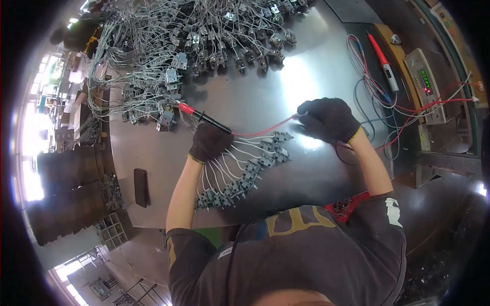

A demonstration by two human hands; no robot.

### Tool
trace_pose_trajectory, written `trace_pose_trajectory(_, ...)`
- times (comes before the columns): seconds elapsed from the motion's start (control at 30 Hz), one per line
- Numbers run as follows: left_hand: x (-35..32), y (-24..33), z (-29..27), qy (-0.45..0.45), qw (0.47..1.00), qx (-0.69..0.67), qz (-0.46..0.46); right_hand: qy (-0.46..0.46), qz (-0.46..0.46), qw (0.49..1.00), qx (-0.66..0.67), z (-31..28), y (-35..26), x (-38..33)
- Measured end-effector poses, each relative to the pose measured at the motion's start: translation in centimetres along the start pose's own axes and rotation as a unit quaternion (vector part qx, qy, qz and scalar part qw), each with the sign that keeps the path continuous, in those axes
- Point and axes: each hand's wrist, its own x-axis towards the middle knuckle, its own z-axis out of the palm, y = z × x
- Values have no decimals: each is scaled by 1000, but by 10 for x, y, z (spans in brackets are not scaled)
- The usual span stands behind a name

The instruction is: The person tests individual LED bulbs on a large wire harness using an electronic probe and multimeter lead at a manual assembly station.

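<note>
My left hand [210, 141], in a dark knitted glove, is closed around a black test probe [214, 122] with a red tip section. The probe's tip points up and left at the near edge of a heap of wired parts [172, 76]. White wires [220, 171] fan out from beside this hand to a curved row of small grey switch-like parts [250, 171] on the table. From the probe's rear a red lead [265, 131] runs to my right hand [329, 120], also gloved, whose fingers are closed on it.
Past my hands, a large tangle of wired metal parts [219, 38] covers the far table [326, 178]. At right lie a red-and-white probe [383, 61], coiled cables [365, 76] and a meter [426, 84] with a lit green display. A dark flat case [141, 187] sits near the left edge.
</note>
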Motion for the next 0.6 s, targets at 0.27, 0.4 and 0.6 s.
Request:
trace_pose_trajectory(0.27, -2, 31, -19, -16, 998, 58, 29, -110, 100, 986, 76, -1, -17, 14)
trace_pose_trajectory(0.4, -57, 23, -33, 177, 967, 132, 126, 53, 233, 939, 247, -38, 54, -6)
trace_pose_trajectory(0.6, -193, -49, -41, 313, 890, 262, -204, 314, 405, 845, -156, -95, 233, -65)
